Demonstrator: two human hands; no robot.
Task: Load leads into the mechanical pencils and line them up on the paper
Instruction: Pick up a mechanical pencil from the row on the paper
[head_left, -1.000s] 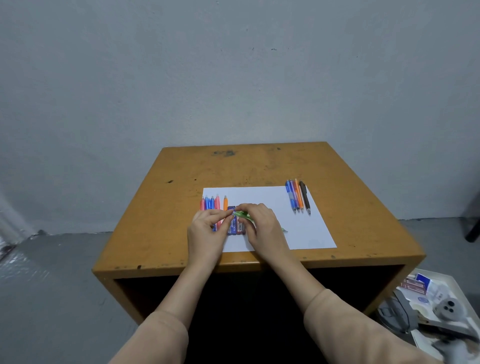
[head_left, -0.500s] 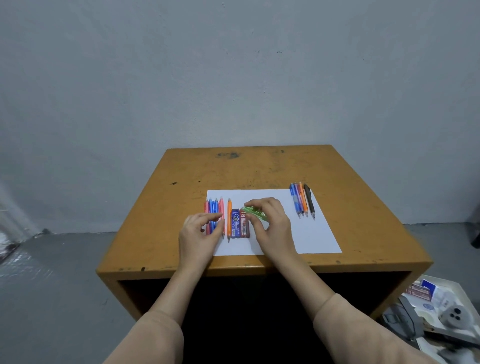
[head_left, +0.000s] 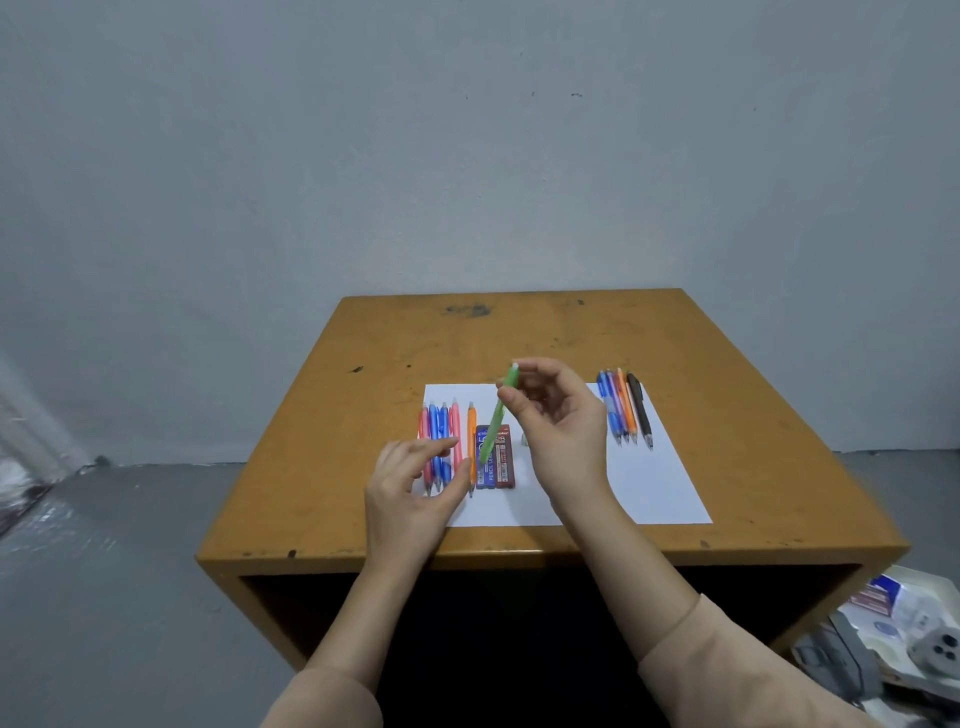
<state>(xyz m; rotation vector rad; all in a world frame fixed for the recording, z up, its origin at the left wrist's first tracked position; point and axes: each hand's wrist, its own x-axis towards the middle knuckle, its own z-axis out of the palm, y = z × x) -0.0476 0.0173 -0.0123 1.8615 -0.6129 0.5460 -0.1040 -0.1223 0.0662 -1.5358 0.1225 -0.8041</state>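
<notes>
On the table (head_left: 727, 364), the paper (head_left: 649, 488) holds a pencil row (head_left: 441, 431) at nine o'clock and a second group (head_left: 623, 410) at two o'clock; loading seems halfway. Right hand (head_left: 561, 431) pinches the green pencil (head_left: 493, 426) above the lead boxes (head_left: 501, 467); left hand (head_left: 410, 488) hovers, fingers relaxed.

Lifts the green pencil (head_left: 497, 418) off the paper (head_left: 654, 488) in the right hand (head_left: 561, 436), pinched near its cap and tipped almost upright above the lead cases (head_left: 502, 465); draws the left hand (head_left: 410, 488) away from it, fingers loosely spread over the left row of pencils (head_left: 441, 428).
</notes>
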